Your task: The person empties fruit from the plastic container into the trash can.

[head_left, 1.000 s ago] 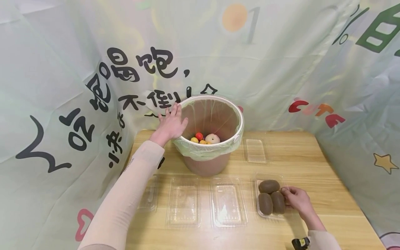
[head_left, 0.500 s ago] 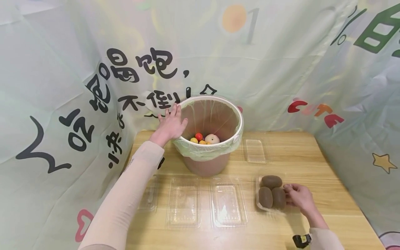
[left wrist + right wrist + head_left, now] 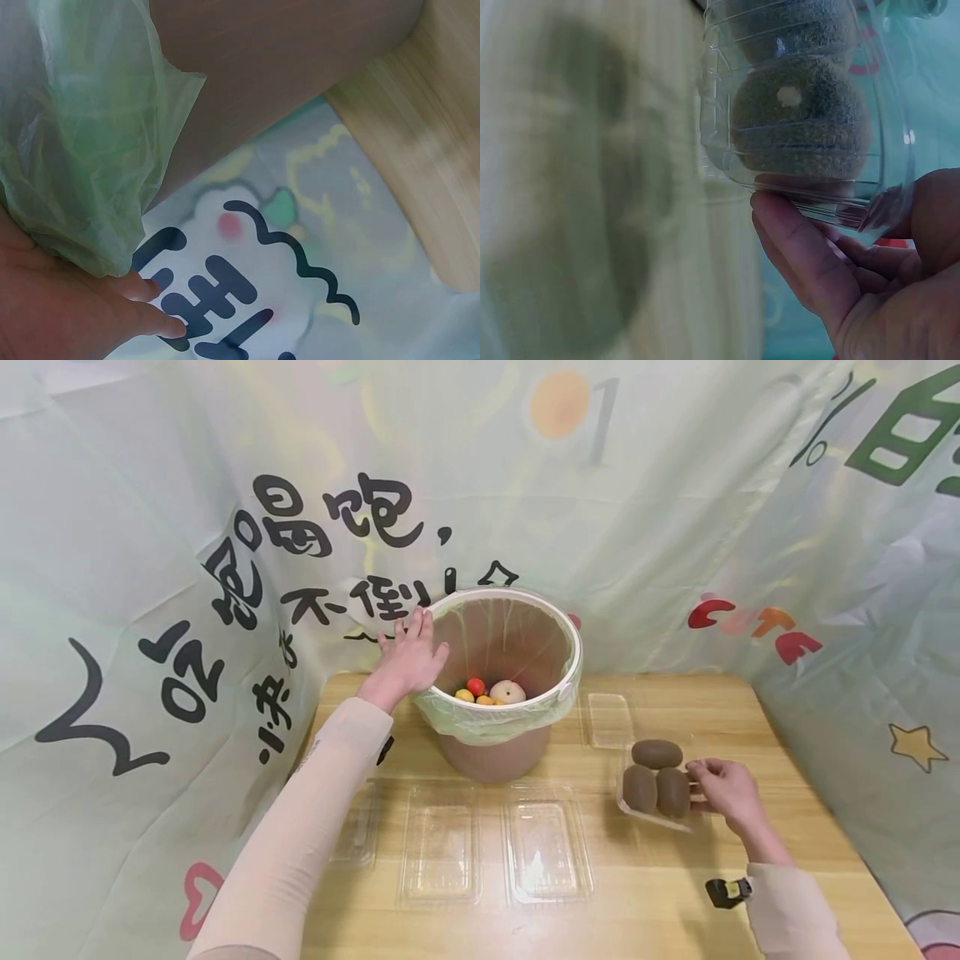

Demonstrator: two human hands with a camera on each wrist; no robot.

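Between thumb and fingers, my right hand (image 3: 726,789) pinches the right side of a clear plastic container (image 3: 660,821). Three brown kiwis (image 3: 657,753) lie in it. The container is slightly tilted and off the table; in the right wrist view its ribbed wall (image 3: 716,120) hangs above the blurred tabletop. My left hand (image 3: 408,660) rests with spread fingers on the left rim of a pinkish-brown bin (image 3: 491,762). A thin green bag (image 3: 495,727) lines the bin and folds over its rim, partly covering my hand in the left wrist view.
Inside the bin are a red ball-like fruit (image 3: 476,687), a pale round one (image 3: 508,692) and small yellow ones (image 3: 464,695). Clear containers (image 3: 441,843) stand along the table front, another clear container (image 3: 609,721) behind. Printed cloth (image 3: 637,543) surrounds the table.
My right hand has lifted the container of kiwis off the table and moved it away from me, toward the clear container at the back. My left hand has stayed on the bin rim.
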